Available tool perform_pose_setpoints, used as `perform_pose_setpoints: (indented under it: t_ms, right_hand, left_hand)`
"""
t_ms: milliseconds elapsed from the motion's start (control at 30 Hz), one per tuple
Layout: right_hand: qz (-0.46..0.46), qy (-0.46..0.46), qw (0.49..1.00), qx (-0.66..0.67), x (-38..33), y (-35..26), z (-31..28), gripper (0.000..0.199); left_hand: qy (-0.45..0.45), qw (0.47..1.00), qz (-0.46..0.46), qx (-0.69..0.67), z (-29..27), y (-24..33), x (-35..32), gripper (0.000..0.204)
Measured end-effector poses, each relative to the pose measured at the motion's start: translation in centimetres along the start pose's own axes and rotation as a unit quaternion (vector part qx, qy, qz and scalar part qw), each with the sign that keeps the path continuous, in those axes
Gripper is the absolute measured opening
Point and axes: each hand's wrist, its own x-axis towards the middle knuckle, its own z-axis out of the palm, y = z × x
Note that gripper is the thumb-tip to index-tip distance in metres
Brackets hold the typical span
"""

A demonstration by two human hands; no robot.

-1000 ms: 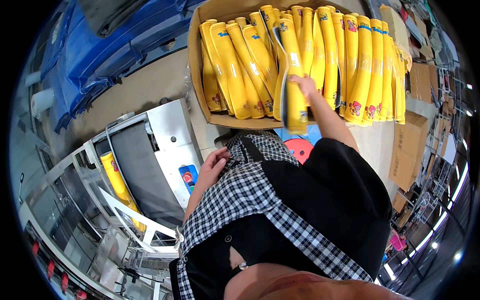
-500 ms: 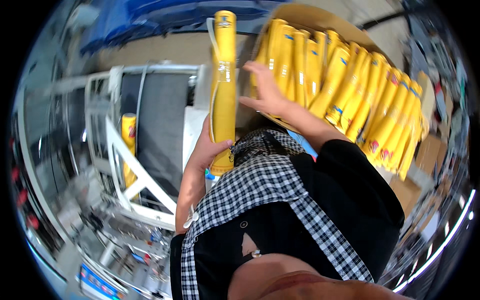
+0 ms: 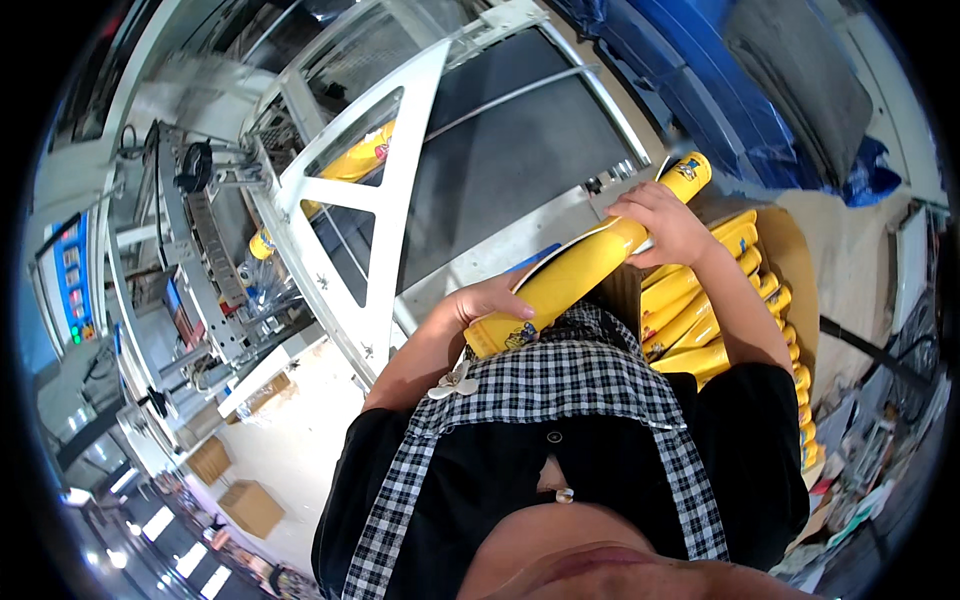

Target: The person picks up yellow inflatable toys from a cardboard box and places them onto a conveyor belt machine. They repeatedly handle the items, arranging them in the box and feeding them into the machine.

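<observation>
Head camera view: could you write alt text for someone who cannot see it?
Seen from above, a person holds a long yellow tube in both hands, the left hand at its lower end and the right hand near its top. A grey conveyor belt lies ahead, and a box of yellow tubes sits to the right.

Bright, even indoor light fills the scene, with ceiling lamps glaring at the lower left rim. Shadows are soft. Fisheye distortion bends straight edges strongly toward the black border. The near chin looks blurred, probably out of focus.

Glossy yellow plastic tube [image 3: 585,268], matt dark conveyor belt [image 3: 500,160], white-painted metal frame [image 3: 385,200]
</observation>
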Motion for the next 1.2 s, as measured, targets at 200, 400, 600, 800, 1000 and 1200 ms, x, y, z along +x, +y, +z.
perform_pose_setpoints:
  t_ms: [200,400,600,800,1000,1200]
  right_hand:
    - [-0.012,0.005,0.999,-0.034,1.6,0.3,-1.7,0.061]
    - [0.095,0.172,0.969,-0.15,0.4,4.8,-4.7,0.058]
    - [0.222,0.184,0.901,-0.323,1.2,10.1,-7.6,0.058]
    - [0.215,0.143,0.899,-0.355,5.3,13.5,-8.5,0.061]
    - [0.157,0.131,0.937,-0.284,13.5,11.6,-5.5,0.062]
    - [0.057,0.245,0.953,-0.169,11.8,6.0,-3.2,0.039]
  left_hand:
    - [-0.13,0.968,0.066,-0.204,-2.2,-2.1,0.6,0.081]
    - [-0.023,0.963,0.176,-0.201,-1.2,-4.7,2.7,0.077]
    - [0.049,0.962,0.092,0.251,1.0,-9.0,3.2,0.052]
    - [0.01,0.947,0.088,0.309,1.9,-10.6,4.9,0.046]
    - [-0.028,0.95,0.109,0.292,2.6,-12.1,6.3,0.053]
    - [-0.051,0.949,0.118,0.289,2.4,-16.0,7.7,0.053]
